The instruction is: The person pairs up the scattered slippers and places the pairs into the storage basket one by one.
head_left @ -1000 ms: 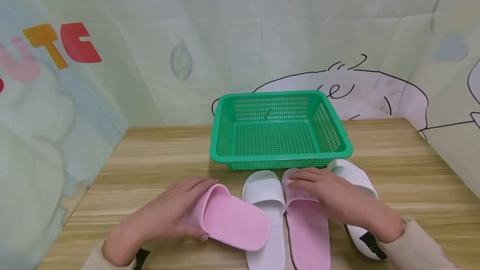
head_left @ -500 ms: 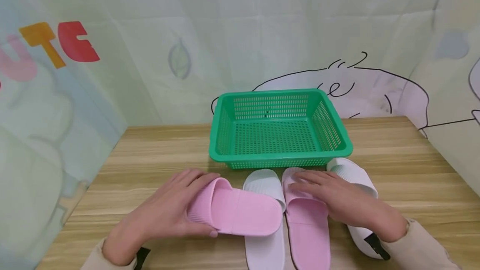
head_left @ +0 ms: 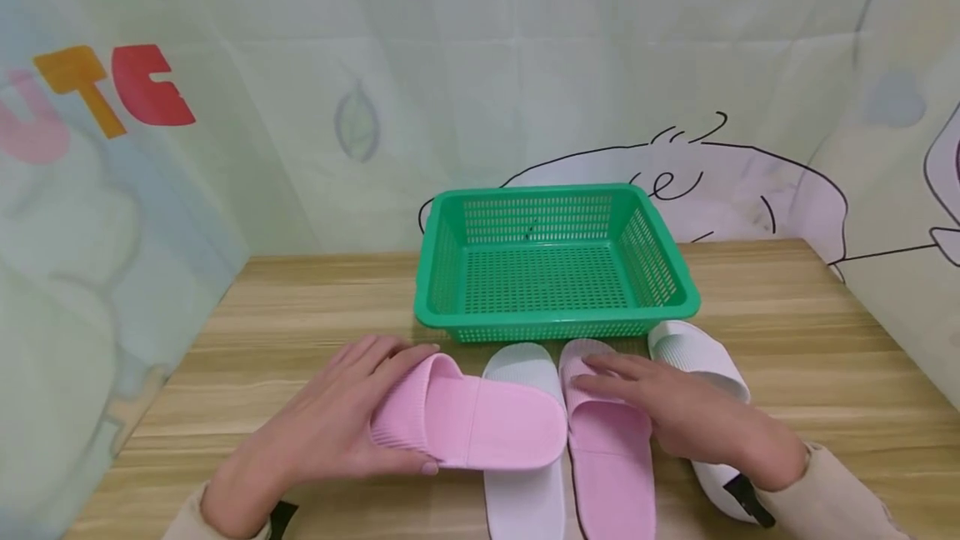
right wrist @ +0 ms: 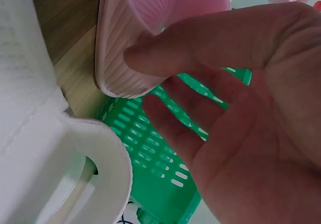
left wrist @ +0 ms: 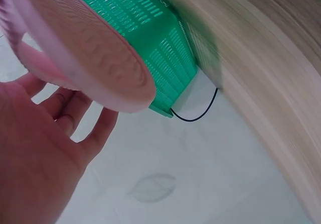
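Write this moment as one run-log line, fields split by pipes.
left hand: holds pink slipper aloft, partly over white slipper | right hand: at second pink slipper, contact unclear | green basket: farther back

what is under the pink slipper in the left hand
In the head view, a white slipper lies below the pink slipper. Part of its strap and rear sole show; its middle is covered and cannot be seen.
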`<state>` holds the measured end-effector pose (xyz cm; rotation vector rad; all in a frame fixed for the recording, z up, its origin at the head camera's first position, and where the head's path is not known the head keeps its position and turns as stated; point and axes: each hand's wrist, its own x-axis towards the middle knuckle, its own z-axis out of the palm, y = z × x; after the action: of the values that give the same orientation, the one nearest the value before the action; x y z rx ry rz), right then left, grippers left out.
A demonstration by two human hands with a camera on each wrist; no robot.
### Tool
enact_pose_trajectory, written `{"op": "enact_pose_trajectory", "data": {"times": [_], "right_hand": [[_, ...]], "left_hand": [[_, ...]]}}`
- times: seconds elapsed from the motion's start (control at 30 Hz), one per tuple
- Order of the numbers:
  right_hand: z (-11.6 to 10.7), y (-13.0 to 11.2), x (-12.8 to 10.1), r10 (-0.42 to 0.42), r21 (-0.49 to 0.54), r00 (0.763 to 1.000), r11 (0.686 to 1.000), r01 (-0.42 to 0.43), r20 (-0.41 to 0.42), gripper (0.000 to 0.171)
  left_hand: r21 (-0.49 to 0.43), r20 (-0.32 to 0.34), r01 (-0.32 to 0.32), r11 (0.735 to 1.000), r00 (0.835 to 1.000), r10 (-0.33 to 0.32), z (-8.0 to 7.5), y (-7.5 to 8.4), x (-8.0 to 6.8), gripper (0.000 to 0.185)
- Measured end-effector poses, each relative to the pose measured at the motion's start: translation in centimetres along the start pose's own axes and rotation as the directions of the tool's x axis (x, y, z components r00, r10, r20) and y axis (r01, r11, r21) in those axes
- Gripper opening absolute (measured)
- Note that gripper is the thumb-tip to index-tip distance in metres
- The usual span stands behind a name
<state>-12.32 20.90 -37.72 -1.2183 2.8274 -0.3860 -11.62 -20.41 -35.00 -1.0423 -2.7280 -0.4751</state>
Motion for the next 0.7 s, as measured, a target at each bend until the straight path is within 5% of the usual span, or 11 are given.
{"op": "enact_pose_trajectory", "data": {"times": [0.7], "right_hand": [[0.46,0.01,0.43,-0.042,-0.093,0.999,0.995,0.044,0.019,0.112]], "left_hand": [[0.002,0.004,0.009,1.0,1.0,-0.009,0.0,-0.52,0.06,0.1]]}}
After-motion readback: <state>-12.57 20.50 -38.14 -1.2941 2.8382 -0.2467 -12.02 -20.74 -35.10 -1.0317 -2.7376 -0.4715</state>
